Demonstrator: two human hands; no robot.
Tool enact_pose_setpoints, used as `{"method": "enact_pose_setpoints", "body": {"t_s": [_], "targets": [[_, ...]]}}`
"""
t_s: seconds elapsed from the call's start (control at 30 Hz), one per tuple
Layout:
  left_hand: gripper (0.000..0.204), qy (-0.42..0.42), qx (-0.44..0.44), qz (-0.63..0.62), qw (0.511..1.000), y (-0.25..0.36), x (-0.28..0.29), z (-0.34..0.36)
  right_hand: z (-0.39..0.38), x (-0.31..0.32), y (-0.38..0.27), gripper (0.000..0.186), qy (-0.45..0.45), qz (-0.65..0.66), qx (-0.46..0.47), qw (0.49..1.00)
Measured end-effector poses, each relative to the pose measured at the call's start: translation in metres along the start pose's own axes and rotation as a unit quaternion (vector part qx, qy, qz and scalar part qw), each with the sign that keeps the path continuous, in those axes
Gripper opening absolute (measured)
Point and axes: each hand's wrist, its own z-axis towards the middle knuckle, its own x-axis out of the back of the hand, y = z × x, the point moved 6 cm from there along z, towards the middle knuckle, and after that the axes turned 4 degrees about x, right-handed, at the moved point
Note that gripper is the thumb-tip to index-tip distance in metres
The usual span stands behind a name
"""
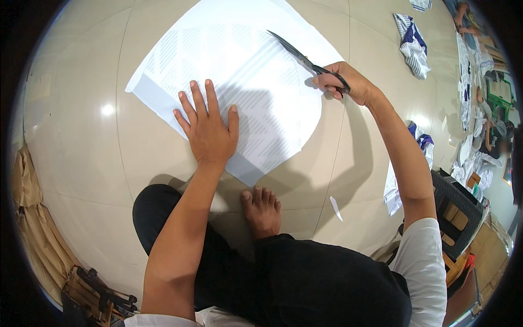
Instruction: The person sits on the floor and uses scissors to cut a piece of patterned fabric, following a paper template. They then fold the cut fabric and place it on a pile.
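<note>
A large white sheet (272, 125), which looks like cloth or paper with faint grey stripes, lies on the tiled floor in front of me. My left hand (212, 131) rests on its left-middle part, palm down with the fingers spread. My right hand (346, 82) grips black-handled scissors (294, 50) at the sheet's right side; their blades point toward the upper left, over the sheet. My bare foot (262, 212) is just below the sheet, and a small white scrap (335, 209) lies right of it.
Striped white and purple cloth pieces (411, 46) lie at the upper right and beside my right arm. A black plastic stool (455, 207) stands at the right. Other people (487, 139) sit among cloths at the far right. Brown paper (30, 212) and dark metal parts fill the lower left.
</note>
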Motion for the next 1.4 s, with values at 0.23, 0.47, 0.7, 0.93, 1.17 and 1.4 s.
{"method": "enact_pose_setpoints", "body": {"t_s": [0.23,0.47,0.7,0.93,1.17,1.4], "targets": [[0.077,-0.004,0.002,-0.005,1.000,0.000,0.000,0.000,0.009,0.002,-0.007,0.039,-0.010,-0.015,0.000,1.000],[0.077,0.001,0.000,-0.007,1.000,-0.002,0.000,0.000,0.009,0.002,-0.008,0.031,-0.018,-0.046,-0.003,0.999],[0.077,0.001,0.000,-0.008,1.000,-0.001,0.000,0.000,0.014,0.005,-0.009,0.029,-0.026,-0.019,0.010,0.999],[0.077,-0.010,0.008,-0.008,1.000,-0.002,0.000,0.000,0.023,0.005,-0.018,0.030,-0.034,-0.043,0.012,0.998],[0.077,-0.003,0.003,-0.005,1.000,-0.003,-0.001,-0.001,0.026,0.008,-0.020,0.027,-0.039,-0.093,0.010,0.995],[0.077,-0.002,0.004,-0.001,1.000,-0.004,-0.001,-0.001,0.029,0.008,-0.025,0.028,-0.030,-0.093,0.006,0.995]]}}
